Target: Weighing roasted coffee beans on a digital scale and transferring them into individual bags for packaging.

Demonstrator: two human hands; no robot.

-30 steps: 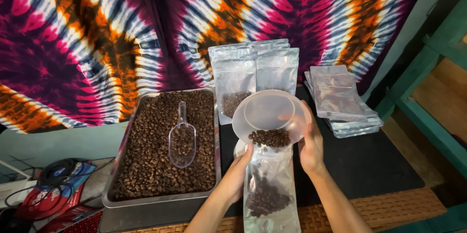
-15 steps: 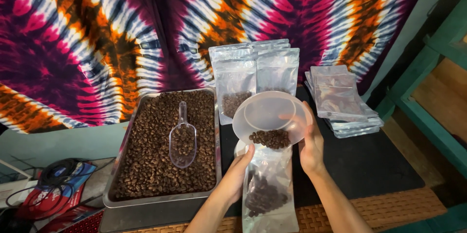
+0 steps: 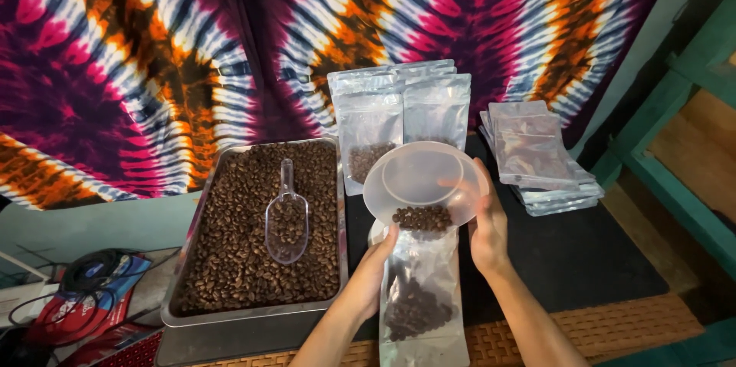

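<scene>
Clear pouch [image 3: 423,302], dark coffee beans [image 3: 416,309]

bare black tabletop [image 3: 583,260] right of the hands, stacked pouches [image 3: 537,160] behind, bean tray [image 3: 253,313] blocking left

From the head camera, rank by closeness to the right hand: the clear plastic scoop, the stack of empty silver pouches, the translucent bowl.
1. Translucent plastic bowl: held by the right hand.
2. Stack of empty silver pouches: on the black mat, up and to the right.
3. Clear plastic scoop: far left, lying on the beans in the metal tray.
</scene>
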